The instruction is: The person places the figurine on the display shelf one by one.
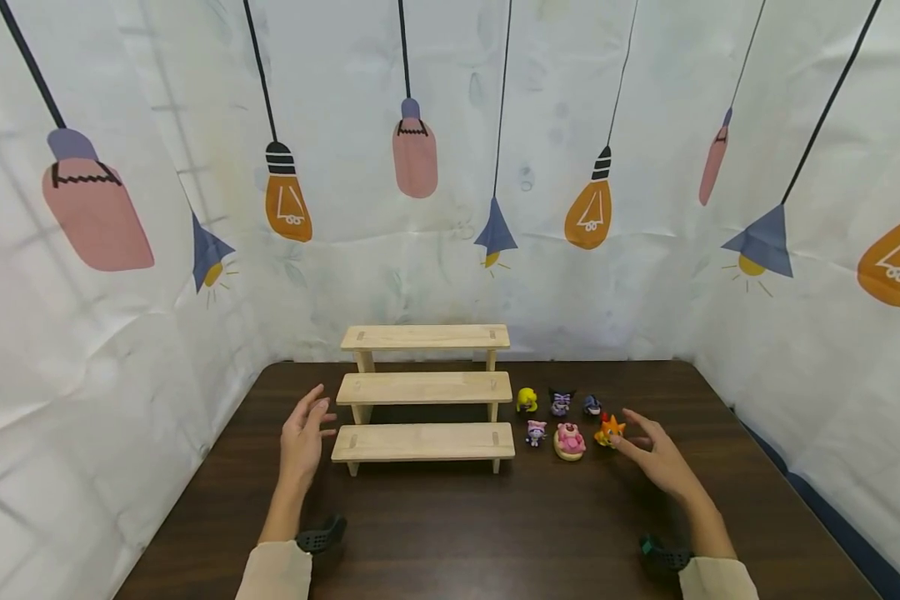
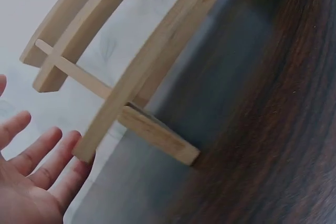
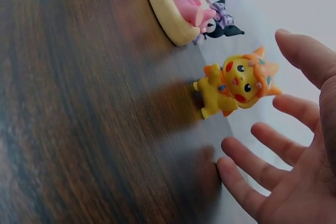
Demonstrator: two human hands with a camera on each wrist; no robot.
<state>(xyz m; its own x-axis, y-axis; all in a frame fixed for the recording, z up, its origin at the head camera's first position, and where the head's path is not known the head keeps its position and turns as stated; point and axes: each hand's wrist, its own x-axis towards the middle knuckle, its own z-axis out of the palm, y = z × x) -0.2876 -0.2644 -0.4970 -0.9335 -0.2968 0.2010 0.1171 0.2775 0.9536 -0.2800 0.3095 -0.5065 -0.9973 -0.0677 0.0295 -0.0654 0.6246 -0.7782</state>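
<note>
A three-tier wooden display stand [image 1: 423, 385] stands toward the back of the dark table. Beside its left end is my left hand [image 1: 304, 433], fingers spread and holding nothing; in the left wrist view the fingers [image 2: 50, 163] are close to the end of a plank, contact unclear. To the right of the stand several small figurines form two rows. My right hand [image 1: 658, 457] is at the yellow figurine with an orange spiky hood [image 3: 231, 85], its thumb and fingers apart around it without gripping. Near it sits a pink bear figurine [image 1: 569, 442] in a cream base.
Other figurines are a yellow one [image 1: 527, 400], a purple one with black ears [image 1: 560, 403], a blue-grey one [image 1: 592, 405] and a pink-and-lilac one [image 1: 536, 432]. Behind the table [image 1: 487, 533] hangs a white cloth [image 1: 435, 275] printed with lamps.
</note>
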